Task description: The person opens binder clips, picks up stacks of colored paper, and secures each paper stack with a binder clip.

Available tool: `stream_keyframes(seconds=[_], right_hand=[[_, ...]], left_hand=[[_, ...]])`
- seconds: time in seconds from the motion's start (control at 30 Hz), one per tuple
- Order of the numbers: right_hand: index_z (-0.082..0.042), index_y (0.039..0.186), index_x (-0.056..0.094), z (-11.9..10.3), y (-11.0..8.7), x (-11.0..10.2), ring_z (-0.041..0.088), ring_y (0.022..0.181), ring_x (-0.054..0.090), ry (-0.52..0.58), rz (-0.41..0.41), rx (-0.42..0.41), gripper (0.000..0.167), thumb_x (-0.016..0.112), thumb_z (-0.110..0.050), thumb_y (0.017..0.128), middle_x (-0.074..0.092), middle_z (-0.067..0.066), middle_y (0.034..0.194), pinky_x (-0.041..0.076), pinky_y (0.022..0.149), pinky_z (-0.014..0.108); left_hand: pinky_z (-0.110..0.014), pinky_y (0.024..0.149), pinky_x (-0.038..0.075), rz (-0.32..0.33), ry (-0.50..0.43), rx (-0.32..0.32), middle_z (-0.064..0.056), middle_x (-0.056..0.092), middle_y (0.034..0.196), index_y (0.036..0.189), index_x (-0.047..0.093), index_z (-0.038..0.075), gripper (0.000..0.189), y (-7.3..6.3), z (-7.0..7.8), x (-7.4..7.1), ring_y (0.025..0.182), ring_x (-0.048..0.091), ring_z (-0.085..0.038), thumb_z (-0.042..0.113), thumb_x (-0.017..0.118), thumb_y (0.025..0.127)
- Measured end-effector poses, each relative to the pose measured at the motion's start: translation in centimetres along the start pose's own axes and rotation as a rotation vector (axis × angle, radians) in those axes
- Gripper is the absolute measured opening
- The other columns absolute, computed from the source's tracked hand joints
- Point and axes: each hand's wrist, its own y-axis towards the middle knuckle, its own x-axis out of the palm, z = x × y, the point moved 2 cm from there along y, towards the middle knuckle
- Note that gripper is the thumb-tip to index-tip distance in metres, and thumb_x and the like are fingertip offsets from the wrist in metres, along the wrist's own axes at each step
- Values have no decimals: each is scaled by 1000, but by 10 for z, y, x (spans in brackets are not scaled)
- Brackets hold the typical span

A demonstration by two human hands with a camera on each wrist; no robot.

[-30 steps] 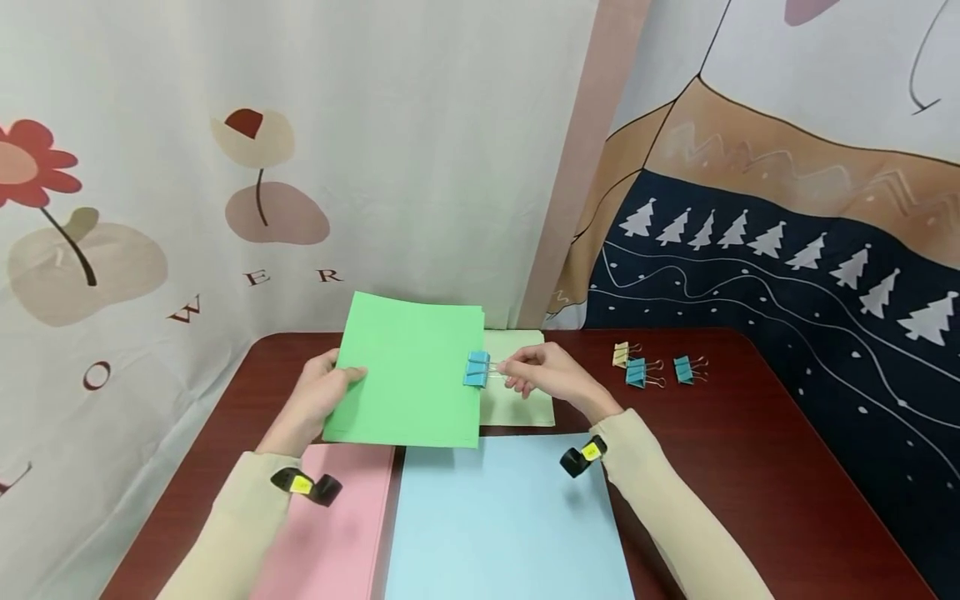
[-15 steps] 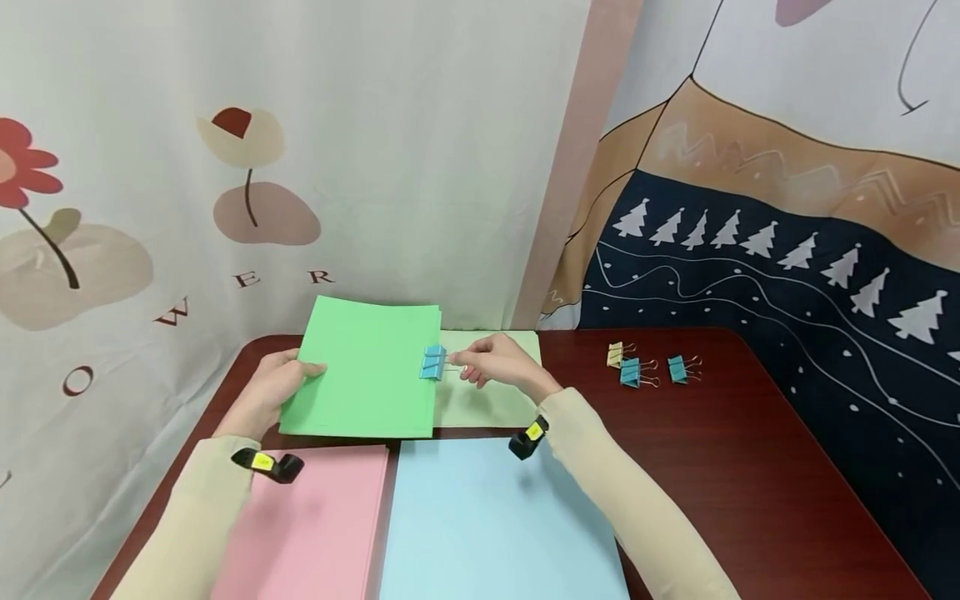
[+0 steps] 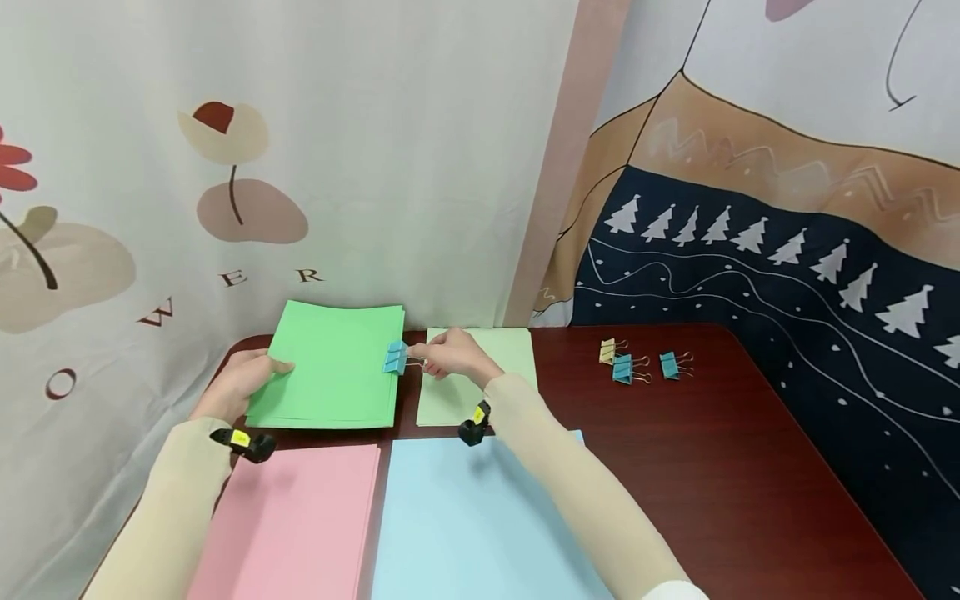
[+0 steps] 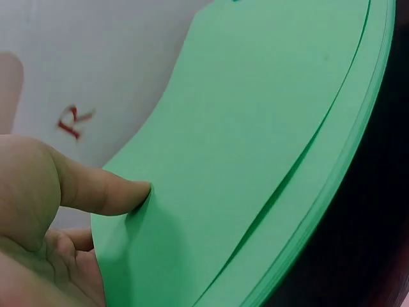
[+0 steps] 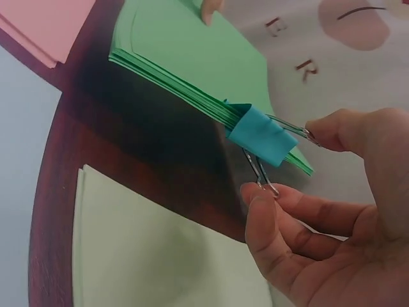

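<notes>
A stack of bright green paper is held above the table's back left. My left hand grips its left edge, thumb on top and fingers beneath, as the left wrist view shows. On the stack's right edge sits a blue binder clip, its jaws around the sheets. My right hand holds the clip's wire handles, the thumb at the upper one and fingertips at the lower one. In the right wrist view the green sheets lie slightly uneven at the corner.
A pale green paper stack lies beneath my right hand. Pink paper and light blue paper lie in front. Two more blue binder clips and a yellow binder clip rest at the back right of the dark red table.
Both hands have moved left with the green stack and its clip, away from over the pale green stack, and the stack has come lower. The camera has turned slightly right.
</notes>
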Motion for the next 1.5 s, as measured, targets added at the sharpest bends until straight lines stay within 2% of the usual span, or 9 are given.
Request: stream_keyframes(seconds=[0.17,0.33,0.53,0.67,0.8,0.87,0.97,1.23,1.5], right_hand=[[0,106,76,-1,14,17,27,88,74,-35,31,17,45,70,-43,95,78,15,100,62,84,38],[2,97,78,-1,22,32,22,76,73,-52,61,26,45,72,-43,95,78,17,94,62,77,34],[5,83,77,2,28,45,27,73,72,-107,83,2,52,67,-43,99,73,17,75,60,71,33],[1,68,71,3,30,49,24,61,65,-163,100,-2,55,64,-43,101,60,9,57,54,62,32],[-12,51,55,3,35,51,15,44,41,-221,98,22,61,62,-45,101,42,-1,45,37,49,28],[-17,46,46,3,37,52,12,42,29,-246,95,29,64,61,-46,101,33,-4,43,29,47,27],[-18,44,39,2,39,53,11,41,20,-268,100,28,67,61,-45,101,26,-5,42,23,45,27],[-17,42,37,0,38,55,10,39,18,-328,124,-19,69,60,-41,103,24,-6,42,18,42,25],[-16,44,40,-1,36,53,9,39,19,-339,107,-12,66,61,-40,103,24,-6,41,18,42,25]], left_hand=[[-67,120,22,-6,23,-39,-32,-4,168,160,3,-6,81,8,-11,-9,152,13,-49,26,51,105],[-69,122,15,-11,55,-57,-34,-7,166,159,-1,-8,81,14,-20,-14,154,2,-54,25,50,104],[-66,120,23,19,101,-27,-39,4,164,157,8,-15,74,21,-27,-13,150,16,-53,20,47,104],[-55,101,40,83,164,16,-40,30,152,148,34,-18,61,23,-30,-11,124,39,-43,18,49,102],[-41,77,39,158,239,34,-23,54,102,103,60,-9,28,25,-32,-10,90,44,-30,18,55,98],[-37,67,34,195,270,53,-9,45,75,76,52,2,25,25,-32,-9,72,38,-24,18,58,94],[-33,58,29,246,316,82,4,25,60,62,35,14,38,26,-31,-7,58,26,-16,18,62,89],[-35,55,36,317,490,72,-1,32,63,68,40,10,37,17,-25,0,61,38,-21,25,66,88],[-39,60,41,334,543,28,-9,46,70,76,51,4,35,14,-25,3,67,48,-25,32,66,92]])
